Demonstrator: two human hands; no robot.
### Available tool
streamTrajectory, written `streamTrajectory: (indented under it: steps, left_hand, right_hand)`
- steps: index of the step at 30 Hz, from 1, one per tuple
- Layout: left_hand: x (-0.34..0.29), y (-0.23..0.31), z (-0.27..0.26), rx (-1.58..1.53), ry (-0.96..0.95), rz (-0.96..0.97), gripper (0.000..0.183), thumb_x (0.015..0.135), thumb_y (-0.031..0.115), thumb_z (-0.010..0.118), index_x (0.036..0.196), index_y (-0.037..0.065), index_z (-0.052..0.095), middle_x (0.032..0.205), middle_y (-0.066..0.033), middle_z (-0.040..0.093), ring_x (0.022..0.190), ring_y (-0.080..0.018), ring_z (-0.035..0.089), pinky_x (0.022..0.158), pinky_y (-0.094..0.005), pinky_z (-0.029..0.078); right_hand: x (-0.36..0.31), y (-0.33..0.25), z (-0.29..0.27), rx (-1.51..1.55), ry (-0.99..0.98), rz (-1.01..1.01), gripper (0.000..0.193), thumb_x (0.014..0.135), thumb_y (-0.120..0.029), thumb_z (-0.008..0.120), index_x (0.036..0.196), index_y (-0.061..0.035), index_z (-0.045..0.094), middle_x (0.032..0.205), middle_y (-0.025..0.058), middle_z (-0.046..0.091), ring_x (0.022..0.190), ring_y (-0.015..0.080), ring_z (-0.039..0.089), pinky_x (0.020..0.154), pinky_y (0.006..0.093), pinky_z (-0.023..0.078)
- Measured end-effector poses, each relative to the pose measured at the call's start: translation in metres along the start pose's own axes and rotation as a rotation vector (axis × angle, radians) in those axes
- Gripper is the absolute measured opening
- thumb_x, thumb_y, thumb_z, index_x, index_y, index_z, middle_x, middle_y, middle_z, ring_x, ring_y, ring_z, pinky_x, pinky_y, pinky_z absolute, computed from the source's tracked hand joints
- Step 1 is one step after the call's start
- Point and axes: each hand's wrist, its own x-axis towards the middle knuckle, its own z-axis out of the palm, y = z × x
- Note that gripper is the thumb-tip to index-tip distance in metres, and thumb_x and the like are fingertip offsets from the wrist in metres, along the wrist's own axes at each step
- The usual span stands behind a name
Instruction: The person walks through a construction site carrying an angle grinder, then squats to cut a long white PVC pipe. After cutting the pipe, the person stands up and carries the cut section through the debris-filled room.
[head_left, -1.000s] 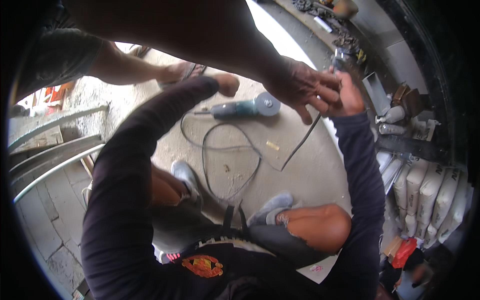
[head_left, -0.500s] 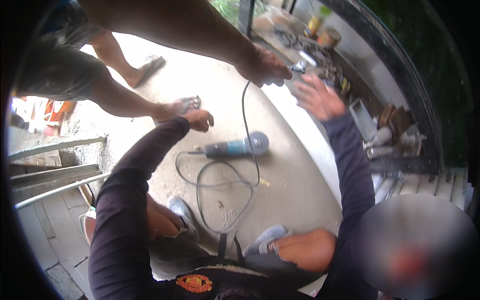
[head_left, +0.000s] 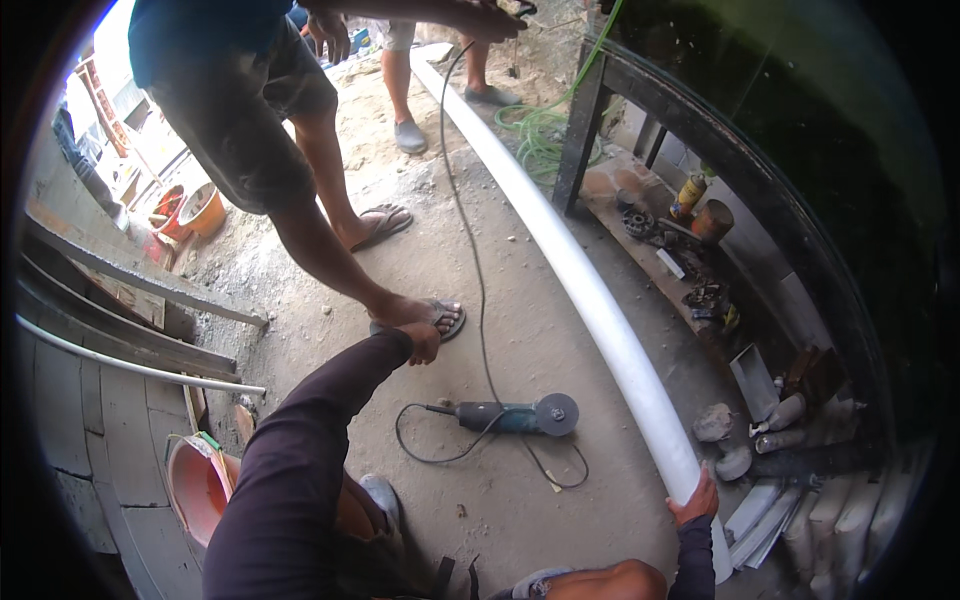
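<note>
A long white pipe [head_left: 590, 290] runs from the far background down to my right side. Near its close end, my right hand [head_left: 697, 497] grips the pipe's edge, fingers and thumb against its surface. My left hand [head_left: 424, 343] hangs in front of a co-worker's sandalled foot, its fingers curled in with nothing seen in them. On the ground between my arms lies an angle grinder [head_left: 515, 417] with a teal body and a dark disc. Its black cord [head_left: 472, 230] loops beside it and runs up toward the co-worker's hand [head_left: 485, 18].
One co-worker stands ahead on the left; another person's legs [head_left: 402, 90] are farther back. Right of the pipe is a black-framed bench [head_left: 590, 130] with cans and metal parts. A green hose [head_left: 540, 135] is coiled behind. Left are planks and a reddish bucket [head_left: 190, 480].
My right hand has come down from near the co-worker's hand onto the pipe. The co-worker's arm has drawn back and away with the cord. My view has shifted, showing more of the background.
</note>
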Motion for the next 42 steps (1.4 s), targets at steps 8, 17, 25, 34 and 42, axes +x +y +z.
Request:
streamTrajectory:
  steps: [8, 17, 25, 34, 42]
  left_hand:
    - [-0.040, 0.048, -0.004, 0.140, 0.350, 0.027, 0.036, 0.066, 0.012, 0.076, 0.101, 0.003, 0.077, 0.107, -0.0192, 0.072, 0.102, -0.0337, 0.070, 0.084, -0.0435, 0.055]
    - [-0.064, 0.087, 0.005, 0.123, 0.374, 0.176, 0.028, 0.072, 0.016, 0.070, 0.096, 0.003, 0.076, 0.096, -0.0188, 0.073, 0.092, -0.0331, 0.071, 0.078, -0.0439, 0.055]
    - [-0.042, 0.048, 0.014, 0.004, 0.245, 0.038, 0.026, 0.070, 0.018, 0.075, 0.089, 0.000, 0.076, 0.083, -0.0174, 0.073, 0.072, -0.0275, 0.071, 0.066, -0.0408, 0.056]
    - [-0.042, 0.071, -0.009, 0.143, 0.084, 0.058, 0.034, 0.087, 0.018, 0.068, 0.110, -0.007, 0.070, 0.110, -0.0194, 0.072, 0.093, -0.0252, 0.074, 0.081, -0.0378, 0.058]
    - [-0.024, 0.037, 0.027, 0.379, 0.187, 0.203, 0.021, 0.076, 0.011, 0.065, 0.092, -0.001, 0.074, 0.092, -0.0179, 0.074, 0.079, -0.0296, 0.073, 0.071, -0.0391, 0.058]
  right_hand:
    - [-0.001, 0.034, 0.021, 0.008, 0.060, -0.004, 0.108, 0.048, -0.028, 0.094, 0.137, -0.0014, 0.038, 0.122, 0.0241, 0.053, 0.113, 0.0439, 0.053, 0.096, 0.0496, 0.045]
    - [-0.006, 0.046, 0.031, -0.037, 0.077, 0.033, 0.110, 0.049, -0.028, 0.095, 0.138, 0.0027, 0.037, 0.124, 0.0257, 0.053, 0.117, 0.0437, 0.051, 0.100, 0.0484, 0.043]
    - [0.015, 0.018, 0.008, -0.015, 0.043, -0.019, 0.096, 0.057, -0.038, 0.092, 0.131, 0.0021, 0.044, 0.116, 0.0264, 0.059, 0.107, 0.0442, 0.058, 0.093, 0.0489, 0.048]
    - [0.035, 0.016, 0.003, 0.014, -0.013, -0.015, 0.094, 0.060, -0.039, 0.089, 0.133, -0.0010, 0.041, 0.120, 0.0259, 0.057, 0.112, 0.0433, 0.056, 0.095, 0.0492, 0.046]
    - [0.063, -0.007, 0.005, 0.014, -0.011, -0.100, 0.089, 0.063, -0.036, 0.088, 0.132, -0.0024, 0.041, 0.118, 0.0237, 0.057, 0.109, 0.0428, 0.057, 0.092, 0.0485, 0.048]
